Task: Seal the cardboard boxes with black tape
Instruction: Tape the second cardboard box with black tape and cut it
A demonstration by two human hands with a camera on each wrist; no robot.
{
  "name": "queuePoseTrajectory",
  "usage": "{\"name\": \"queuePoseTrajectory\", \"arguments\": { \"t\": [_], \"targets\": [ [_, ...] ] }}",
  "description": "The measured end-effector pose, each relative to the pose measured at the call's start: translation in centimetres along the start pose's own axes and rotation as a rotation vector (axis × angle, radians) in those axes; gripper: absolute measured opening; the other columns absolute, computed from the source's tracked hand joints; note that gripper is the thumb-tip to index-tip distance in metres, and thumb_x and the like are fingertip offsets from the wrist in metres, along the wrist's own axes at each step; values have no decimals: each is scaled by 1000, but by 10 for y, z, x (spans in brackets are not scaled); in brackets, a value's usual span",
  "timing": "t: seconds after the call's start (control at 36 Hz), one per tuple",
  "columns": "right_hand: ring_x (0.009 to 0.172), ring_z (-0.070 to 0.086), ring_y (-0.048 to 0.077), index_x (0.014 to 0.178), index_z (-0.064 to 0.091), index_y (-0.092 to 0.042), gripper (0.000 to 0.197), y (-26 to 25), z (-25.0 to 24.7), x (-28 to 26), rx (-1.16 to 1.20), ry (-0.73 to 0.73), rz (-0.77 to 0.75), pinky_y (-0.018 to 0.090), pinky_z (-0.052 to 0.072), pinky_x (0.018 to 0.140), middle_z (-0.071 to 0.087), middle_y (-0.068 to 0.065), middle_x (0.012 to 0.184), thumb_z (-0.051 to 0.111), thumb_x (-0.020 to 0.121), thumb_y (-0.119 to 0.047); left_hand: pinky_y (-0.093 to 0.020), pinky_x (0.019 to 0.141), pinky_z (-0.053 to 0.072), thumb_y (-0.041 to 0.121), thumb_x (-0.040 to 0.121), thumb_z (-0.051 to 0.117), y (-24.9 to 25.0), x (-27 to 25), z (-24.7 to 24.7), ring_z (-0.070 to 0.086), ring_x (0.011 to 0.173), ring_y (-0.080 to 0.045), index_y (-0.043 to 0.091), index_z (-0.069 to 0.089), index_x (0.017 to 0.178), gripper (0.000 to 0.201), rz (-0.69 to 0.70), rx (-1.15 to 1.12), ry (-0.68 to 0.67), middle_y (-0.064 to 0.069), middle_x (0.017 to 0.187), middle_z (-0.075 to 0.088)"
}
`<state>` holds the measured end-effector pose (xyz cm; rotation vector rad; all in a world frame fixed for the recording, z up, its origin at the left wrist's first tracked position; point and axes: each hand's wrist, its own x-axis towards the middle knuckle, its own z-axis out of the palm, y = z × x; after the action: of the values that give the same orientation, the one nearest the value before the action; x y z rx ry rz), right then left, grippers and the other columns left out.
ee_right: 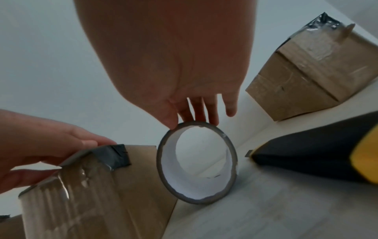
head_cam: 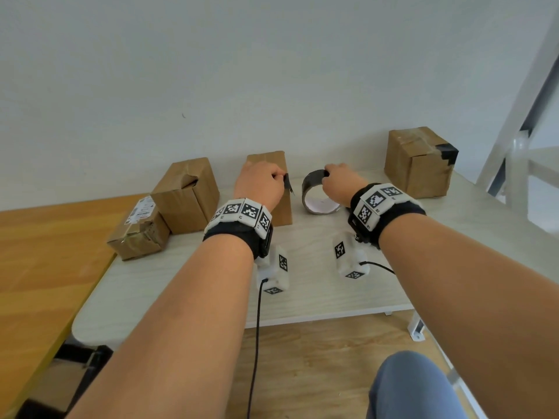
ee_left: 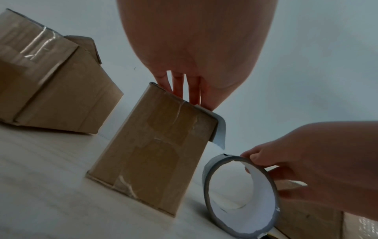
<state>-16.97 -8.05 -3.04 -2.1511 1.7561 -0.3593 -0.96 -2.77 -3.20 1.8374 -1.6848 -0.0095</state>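
Note:
A tall cardboard box [head_cam: 282, 208] stands mid-table. My left hand [head_cam: 276, 176] rests on its top, fingers [ee_left: 184, 90] pressing down a strip of black tape [ee_right: 114, 156] that folds over the box's right edge; the loose end [ee_left: 219, 131] hangs free. Just right of the box the black tape roll [head_cam: 311, 189] stands on its rim on the table. My right hand [head_cam: 328, 173] pinches the roll's top between thumb and fingers [ee_right: 196, 113]. A small gap shows between strip end and roll [ee_left: 205, 177].
Left of the tall box stand a box with an open flap [head_cam: 187, 195] and a small labelled box [head_cam: 139, 231]. A box with black tape on its corner [head_cam: 420, 161] sits at the back right. A black-and-yellow utility knife [ee_right: 317, 158] lies right of the roll.

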Motion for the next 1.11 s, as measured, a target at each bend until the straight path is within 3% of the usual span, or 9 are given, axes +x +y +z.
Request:
{"name": "queuePoseTrajectory", "arguments": {
  "t": [0.14,0.25,0.33,0.42,0.53,0.69,0.83,0.94,1.11],
  "targets": [
    [116,46,35,121,53,-2,38,1,-6,-7,15,62,20,39,43,93,42,16,128,44,89,-20,-38,96,47,16,91,42,2,-2,-3,54,113,-21,22,74,102,34,18,-4,-1,5,111,70],
    [93,63,31,104,63,1,30,4,-13,-17,96,28,-23,29,47,65,64,17,104,55,84,-20,-38,100,44,16,91,43,3,-4,-7,53,117,-22,23,72,109,35,34,2,-23,4,115,68],
    [79,65,30,106,63,1,23,8,-16,-24,216,43,-64,27,48,57,66,16,91,53,87,-9,-31,99,43,16,92,44,6,-6,-10,54,117,-20,22,71,111,33,43,1,-24,4,116,68],
    [86,64,31,105,63,-3,22,15,-21,-29,259,158,-61,32,53,67,66,16,97,54,86,-7,-17,86,39,16,93,46,11,-9,-12,58,111,-15,21,71,111,32,40,-12,-6,3,117,68],
    [95,60,32,105,62,-5,23,25,-29,-33,147,287,-4,39,51,84,63,14,99,51,86,-12,-20,92,40,14,92,48,20,-12,-11,57,114,-14,21,71,112,32,17,-81,-44,3,121,66],
    [81,56,29,87,58,-6,22,37,-27,-33,-27,196,126,38,45,84,53,6,74,48,93,-25,-17,93,37,12,90,52,36,-13,-10,56,116,-11,22,70,115,33,21,-163,-108,5,123,65],
    [80,53,28,69,45,-11,30,43,-22,-36,-41,158,206,40,40,91,55,7,78,46,95,-26,-22,92,41,18,89,55,37,-13,-7,57,113,-11,22,65,119,31,1,-126,-88,5,121,64],
    [89,57,30,71,46,-11,29,42,-21,-38,-29,136,204,39,39,92,56,8,84,45,95,-27,-19,81,40,23,90,58,35,-12,-11,59,101,-10,21,71,106,21,2,-110,-99,6,110,68],
    [93,57,30,91,61,-7,16,31,-22,-43,-34,191,159,36,43,81,64,12,99,49,90,-17,-21,89,41,17,95,47,37,-14,-12,59,107,-14,18,71,111,28,44,-58,-115,3,118,67]
  ]
}}
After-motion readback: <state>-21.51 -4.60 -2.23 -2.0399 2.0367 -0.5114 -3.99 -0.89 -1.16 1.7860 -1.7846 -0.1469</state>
